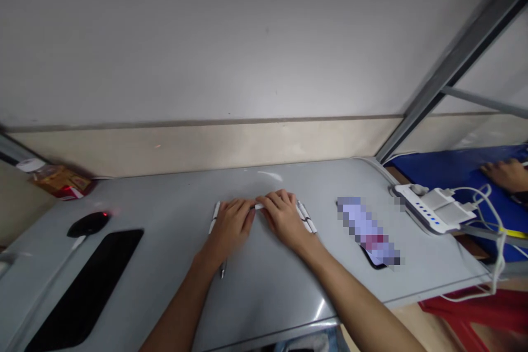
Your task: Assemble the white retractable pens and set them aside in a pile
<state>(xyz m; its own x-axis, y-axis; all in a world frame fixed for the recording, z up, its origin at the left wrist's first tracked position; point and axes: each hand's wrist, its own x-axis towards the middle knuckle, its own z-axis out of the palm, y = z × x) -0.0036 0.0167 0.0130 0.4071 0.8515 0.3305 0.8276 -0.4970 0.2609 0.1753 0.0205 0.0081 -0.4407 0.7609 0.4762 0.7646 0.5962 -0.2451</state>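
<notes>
Between my two hands, a short stretch of a slim white pen with a dark part shows above the desk; the rest is covered by fingers. My left hand is closed around its left end, and my right hand is closed around its right end. Beside the left hand lie white pens, partly hidden. More white pens with dark bands lie against the right hand's outer side. Under the left wrist a metallic pen tip sticks out.
On the grey desk, a phone with a lit, blurred screen and a white power strip lie to the right. A black mouse, dark mat and bottle are left. Another person's hand rests on a blue surface.
</notes>
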